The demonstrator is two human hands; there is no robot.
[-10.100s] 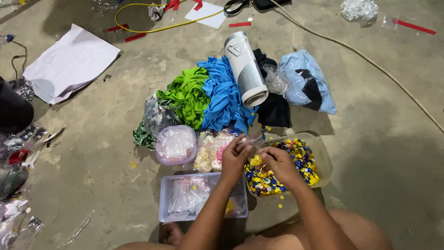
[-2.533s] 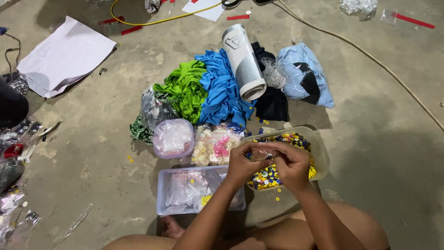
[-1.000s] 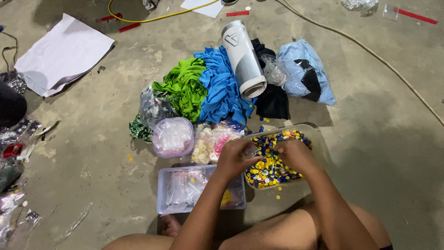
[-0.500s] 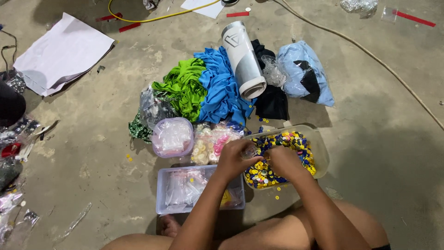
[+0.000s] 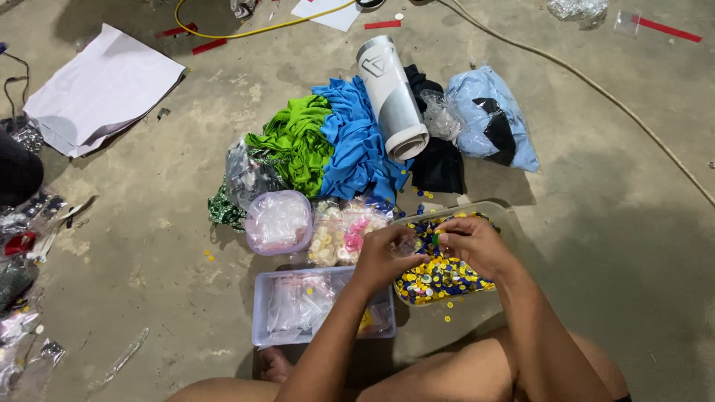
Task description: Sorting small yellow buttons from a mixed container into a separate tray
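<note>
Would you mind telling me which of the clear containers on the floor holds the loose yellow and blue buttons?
The tray under both hands, rightmost of the three. The tub holds small clear bags, and the round lidded pot looks pale inside.

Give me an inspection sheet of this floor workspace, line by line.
Surface: bare concrete floor.
Job's things: clear tray of small buttons, mostly yellow and blue; small clear bag between both hands.
Clutter: box of bags, round tub, green cloth, blue cloth, white roll, white sheet.
Grippers: left hand and right hand pinch the bag above the tray.
Cables: yellow cable, pale cord.
Surroundings: nothing seen.
</note>
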